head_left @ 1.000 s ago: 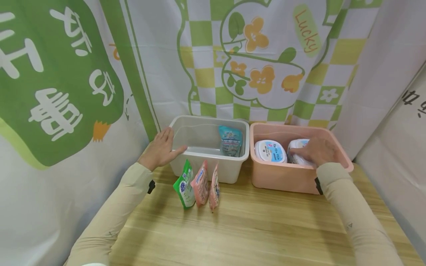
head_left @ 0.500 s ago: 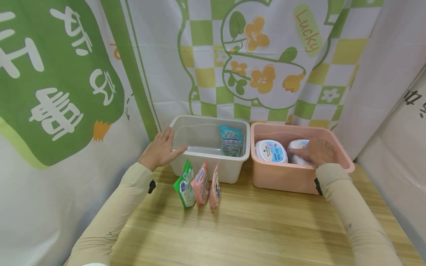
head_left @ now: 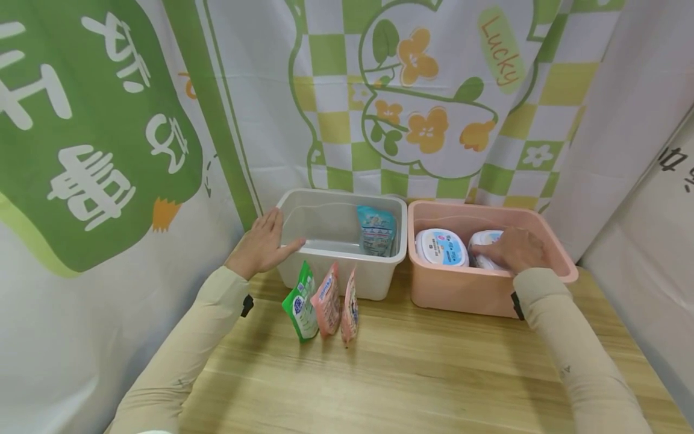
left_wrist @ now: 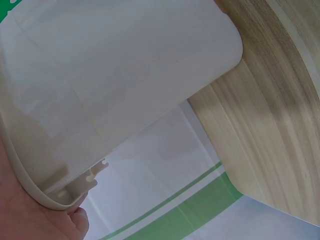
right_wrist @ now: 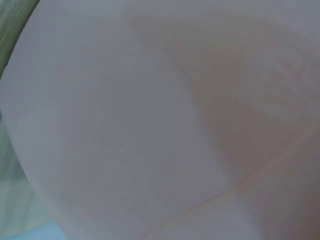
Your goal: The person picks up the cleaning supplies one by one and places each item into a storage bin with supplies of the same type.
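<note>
My left hand point(head_left: 261, 246) rests on the left end of the light grey bin point(head_left: 293, 265), fingers straight along its rim and thumb out over the front edge. The left wrist view shows that hand point(left_wrist: 42, 215) at the bin's corner. Inside the bin, a teal pouch point(head_left: 376, 231) leans at the right end. My right hand point(head_left: 520, 248) reaches into the pink bin point(head_left: 461, 289) and grips a white lidded tub point(head_left: 484, 238), its fingers partly hidden. Beside it sits a second white tub point(head_left: 441, 247) with a blue label. The right wrist view shows mostly the pink bin's wall point(right_wrist: 125, 125).
In front of the grey bin, a green pouch point(head_left: 302, 304) and two pink pouches, one in the middle point(head_left: 327, 304) and one on the right point(head_left: 349, 308), stand upright on the wooden table point(head_left: 423, 374). A printed curtain point(head_left: 347, 120) hangs close behind the bins.
</note>
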A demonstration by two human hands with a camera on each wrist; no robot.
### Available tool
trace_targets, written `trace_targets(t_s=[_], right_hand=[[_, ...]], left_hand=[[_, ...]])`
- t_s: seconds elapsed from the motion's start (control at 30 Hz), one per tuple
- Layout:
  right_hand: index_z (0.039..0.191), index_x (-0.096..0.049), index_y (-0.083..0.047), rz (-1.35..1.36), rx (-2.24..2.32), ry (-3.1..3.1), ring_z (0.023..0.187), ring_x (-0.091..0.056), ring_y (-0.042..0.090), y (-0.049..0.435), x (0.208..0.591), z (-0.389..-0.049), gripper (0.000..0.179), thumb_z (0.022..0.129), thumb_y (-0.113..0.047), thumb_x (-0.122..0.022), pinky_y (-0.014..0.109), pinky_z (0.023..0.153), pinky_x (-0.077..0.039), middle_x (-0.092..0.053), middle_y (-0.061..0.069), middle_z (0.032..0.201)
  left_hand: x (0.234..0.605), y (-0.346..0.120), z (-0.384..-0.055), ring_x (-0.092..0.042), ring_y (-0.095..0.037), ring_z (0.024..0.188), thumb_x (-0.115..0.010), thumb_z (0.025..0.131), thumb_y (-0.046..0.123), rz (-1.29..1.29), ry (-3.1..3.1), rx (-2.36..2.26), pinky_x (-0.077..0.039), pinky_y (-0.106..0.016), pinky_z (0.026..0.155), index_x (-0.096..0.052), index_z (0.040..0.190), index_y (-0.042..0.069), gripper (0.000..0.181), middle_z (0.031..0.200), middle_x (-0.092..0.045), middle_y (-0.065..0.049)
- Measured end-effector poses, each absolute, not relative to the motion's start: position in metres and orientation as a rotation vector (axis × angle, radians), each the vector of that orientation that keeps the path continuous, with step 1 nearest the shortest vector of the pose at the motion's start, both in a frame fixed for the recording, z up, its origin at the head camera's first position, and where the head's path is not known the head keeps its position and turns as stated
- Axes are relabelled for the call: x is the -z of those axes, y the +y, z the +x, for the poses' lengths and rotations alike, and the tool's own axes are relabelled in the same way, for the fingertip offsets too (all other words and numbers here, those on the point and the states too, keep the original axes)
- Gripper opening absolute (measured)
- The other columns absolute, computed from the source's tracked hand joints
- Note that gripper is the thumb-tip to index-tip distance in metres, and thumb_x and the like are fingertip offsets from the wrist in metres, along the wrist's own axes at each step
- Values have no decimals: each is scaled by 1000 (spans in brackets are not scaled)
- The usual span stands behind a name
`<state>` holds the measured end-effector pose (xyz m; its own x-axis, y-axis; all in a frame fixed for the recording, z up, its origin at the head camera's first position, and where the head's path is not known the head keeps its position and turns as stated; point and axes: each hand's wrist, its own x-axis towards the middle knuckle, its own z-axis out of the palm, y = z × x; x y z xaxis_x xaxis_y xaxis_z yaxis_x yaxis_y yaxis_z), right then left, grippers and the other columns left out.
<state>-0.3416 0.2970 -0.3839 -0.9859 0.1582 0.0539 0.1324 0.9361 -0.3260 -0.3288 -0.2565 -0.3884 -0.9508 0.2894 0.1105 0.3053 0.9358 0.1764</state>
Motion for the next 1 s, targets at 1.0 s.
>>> trace_targets(t_s=[1.0], right_hand=[[49,-37,-18,45,-291,-3003,46,-36,14,298,370,-325,72,87,-69,-71,29,46,-27,-30,-6,46]], left_hand=[[385,-255,-328,-8,-49,162,-35,107,66,-477,-3016,304,-8,-57,134,-6,162,-15,102,173,-5,-34]])
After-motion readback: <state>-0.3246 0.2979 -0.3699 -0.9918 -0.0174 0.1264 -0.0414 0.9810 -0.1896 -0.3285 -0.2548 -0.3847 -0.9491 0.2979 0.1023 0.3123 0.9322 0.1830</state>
